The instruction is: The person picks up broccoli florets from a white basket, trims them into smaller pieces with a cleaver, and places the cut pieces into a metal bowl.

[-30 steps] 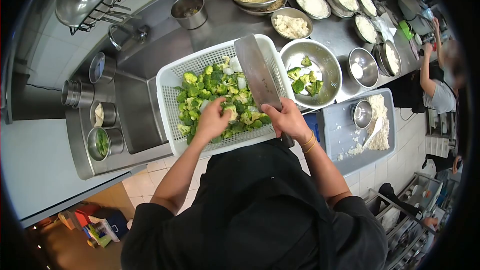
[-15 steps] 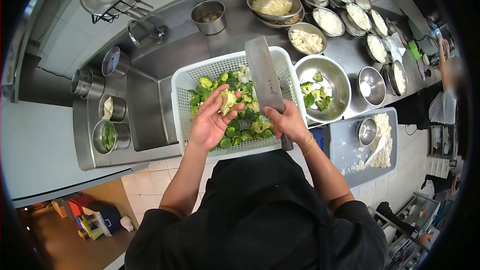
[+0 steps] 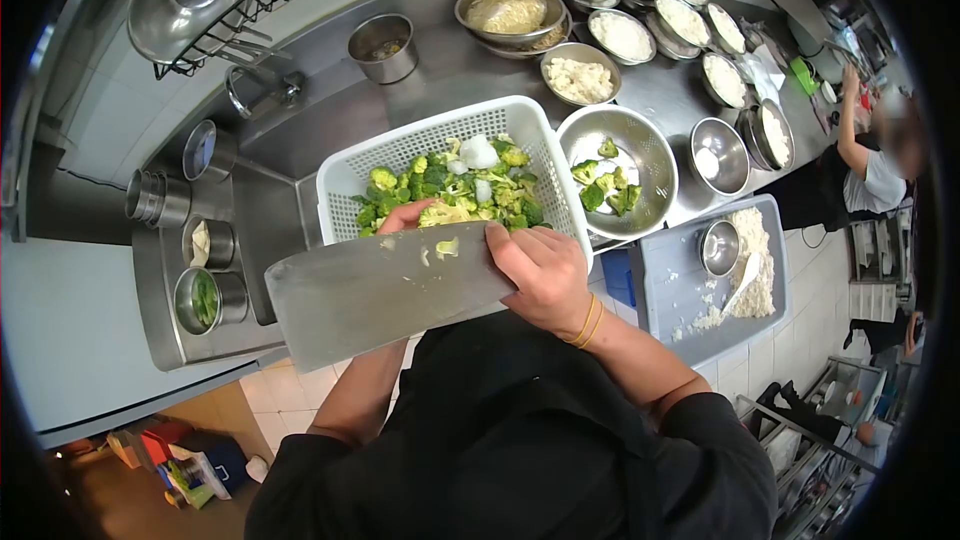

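Note:
My right hand (image 3: 543, 275) grips a broad cleaver (image 3: 385, 290) by its handle end, the blade flat and turned leftward across the front of the white basket (image 3: 562, 185). Small green scraps cling to the blade. Behind it, my left hand (image 3: 404, 215) is mostly hidden; some fingers show beside a pale-cut broccoli piece (image 3: 450, 211), which it appears to hold. Broccoli florets (image 3: 425, 175) fill the basket, along with some ice chunks (image 3: 478, 152). To the right, a perforated steel bowl (image 3: 652, 155) contains several florets.
A grey tub (image 3: 662, 315) with rice, a small bowl and a white paddle is at right. Bowls of white food (image 3: 622, 37) crowd the back counter. The sink (image 3: 268, 230) and steel pots (image 3: 230, 298) lie left. Another person (image 3: 865, 165) stands far right.
The cleaver has swung from upright over the basket to lying leftward in front of it. My left hand has gone behind the blade. The view has shifted slightly.

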`<control>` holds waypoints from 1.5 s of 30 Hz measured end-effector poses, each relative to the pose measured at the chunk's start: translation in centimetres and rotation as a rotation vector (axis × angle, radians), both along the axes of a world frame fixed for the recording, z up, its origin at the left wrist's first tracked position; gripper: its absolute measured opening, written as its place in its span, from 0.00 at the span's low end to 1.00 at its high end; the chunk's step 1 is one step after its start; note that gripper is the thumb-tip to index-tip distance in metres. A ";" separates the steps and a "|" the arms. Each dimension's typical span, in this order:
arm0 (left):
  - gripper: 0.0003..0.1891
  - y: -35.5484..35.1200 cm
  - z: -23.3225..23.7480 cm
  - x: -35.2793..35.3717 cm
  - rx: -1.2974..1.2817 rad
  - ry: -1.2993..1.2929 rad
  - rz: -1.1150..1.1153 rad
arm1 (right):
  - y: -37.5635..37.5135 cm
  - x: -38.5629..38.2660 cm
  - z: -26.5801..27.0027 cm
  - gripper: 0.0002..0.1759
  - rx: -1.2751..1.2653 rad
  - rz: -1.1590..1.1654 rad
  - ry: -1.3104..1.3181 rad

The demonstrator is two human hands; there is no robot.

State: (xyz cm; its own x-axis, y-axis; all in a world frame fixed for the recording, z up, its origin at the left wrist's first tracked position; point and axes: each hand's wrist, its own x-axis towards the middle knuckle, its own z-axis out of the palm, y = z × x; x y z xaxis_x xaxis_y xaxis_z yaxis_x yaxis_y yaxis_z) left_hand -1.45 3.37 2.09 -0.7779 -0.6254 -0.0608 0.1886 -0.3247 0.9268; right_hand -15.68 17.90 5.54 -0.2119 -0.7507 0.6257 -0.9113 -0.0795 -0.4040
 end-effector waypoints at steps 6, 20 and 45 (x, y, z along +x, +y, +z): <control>0.23 0.4 0.9 0.0 0.016 0.055 0.014 | 0.4 0.0 0.6 0.32 0.011 0.024 0.006; 0.20 0.6 1.9 1.5 0.146 0.171 -0.069 | 0.1 -1.6 -8.1 0.12 0.098 -0.084 -0.320; 0.04 -1.0 0.6 0.6 0.265 0.260 0.084 | -2.5 -3.7 -6.6 0.05 0.432 -0.005 -1.781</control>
